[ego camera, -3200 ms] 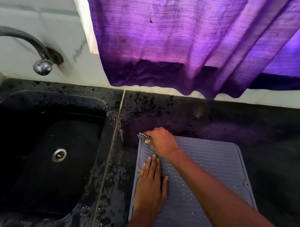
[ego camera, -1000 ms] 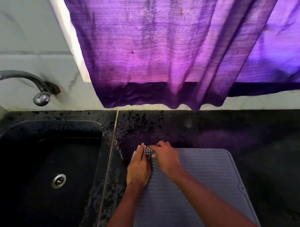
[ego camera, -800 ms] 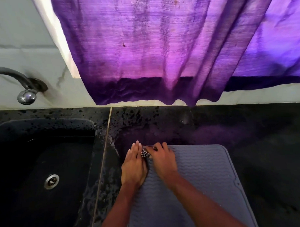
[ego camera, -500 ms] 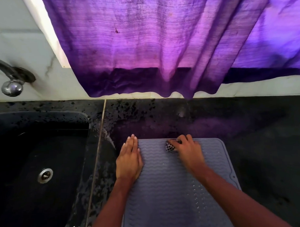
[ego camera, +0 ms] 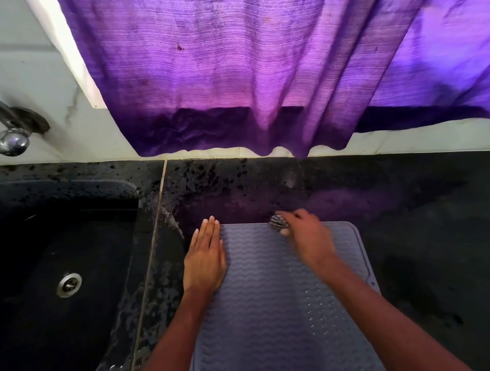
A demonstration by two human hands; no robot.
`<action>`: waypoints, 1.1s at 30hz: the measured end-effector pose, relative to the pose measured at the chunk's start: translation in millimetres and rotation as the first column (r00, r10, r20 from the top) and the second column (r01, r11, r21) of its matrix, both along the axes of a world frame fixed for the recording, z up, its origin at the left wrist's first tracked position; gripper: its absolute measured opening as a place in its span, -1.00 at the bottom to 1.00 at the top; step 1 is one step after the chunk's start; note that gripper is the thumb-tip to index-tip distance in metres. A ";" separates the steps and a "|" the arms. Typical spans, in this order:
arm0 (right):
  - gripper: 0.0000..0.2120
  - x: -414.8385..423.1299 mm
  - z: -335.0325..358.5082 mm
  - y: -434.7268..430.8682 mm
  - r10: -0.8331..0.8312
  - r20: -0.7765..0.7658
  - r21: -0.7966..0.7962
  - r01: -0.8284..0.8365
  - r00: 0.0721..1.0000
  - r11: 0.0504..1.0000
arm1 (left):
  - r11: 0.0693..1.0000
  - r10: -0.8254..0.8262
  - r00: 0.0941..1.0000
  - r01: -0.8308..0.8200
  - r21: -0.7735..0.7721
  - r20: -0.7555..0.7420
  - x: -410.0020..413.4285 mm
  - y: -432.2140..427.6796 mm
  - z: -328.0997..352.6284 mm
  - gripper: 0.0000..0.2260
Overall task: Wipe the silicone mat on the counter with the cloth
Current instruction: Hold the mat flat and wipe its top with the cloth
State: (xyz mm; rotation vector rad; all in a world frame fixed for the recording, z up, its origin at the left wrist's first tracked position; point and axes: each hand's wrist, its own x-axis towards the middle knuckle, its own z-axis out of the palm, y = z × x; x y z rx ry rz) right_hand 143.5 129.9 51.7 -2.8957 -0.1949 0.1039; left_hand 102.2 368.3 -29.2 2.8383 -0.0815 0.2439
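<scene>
A grey silicone mat (ego camera: 275, 305) with a wavy ribbed surface lies flat on the dark counter (ego camera: 420, 219), right of the sink. My left hand (ego camera: 205, 256) rests flat, fingers together, on the mat's left edge near the far corner. My right hand (ego camera: 306, 237) is closed on a small black-and-white checked cloth (ego camera: 278, 222), pressed against the far edge of the mat around its middle. Only a bit of the cloth shows past my fingers. Small water droplets dot the mat's right half.
A black sink (ego camera: 55, 267) with a metal drain (ego camera: 69, 284) fills the left. A chrome tap (ego camera: 10, 138) sticks out of the white wall at far left. A purple curtain (ego camera: 242, 74) hangs over the counter's back edge. The counter near the sink is wet.
My right hand has slid the cloth rightward along the mat's far edge, away from the left corner. My left hand stays flat on the left edge.
</scene>
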 end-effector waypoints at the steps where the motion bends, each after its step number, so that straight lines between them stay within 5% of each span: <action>1: -0.54 0.3 -0.8 16.2 0.042 0.016 0.031 -0.043 0.999 0.999 | 1.000 -0.014 1.000 0.014 -0.018 -0.002 -0.4 0.1 0.4 -0.52; 11: -0.61 -5.3 -25.4 32.4 0.240 0.188 -0.132 -0.217 0.953 0.967 | 0.990 0.022 0.999 -0.027 -0.137 -0.039 2.2 2.0 -0.7 -0.49; 18: -0.46 0.0 -24.7 -44.6 0.203 0.143 -0.223 -0.168 0.969 0.960 | 0.991 0.038 0.998 -0.045 -0.129 -0.058 2.0 0.7 0.2 -0.51; 33: -0.52 -3.5 -3.4 -167.3 -0.079 -0.008 -0.290 0.073 0.997 0.954 | 0.995 0.051 0.998 -0.054 -0.089 -0.038 1.1 -1.7 1.4 -0.50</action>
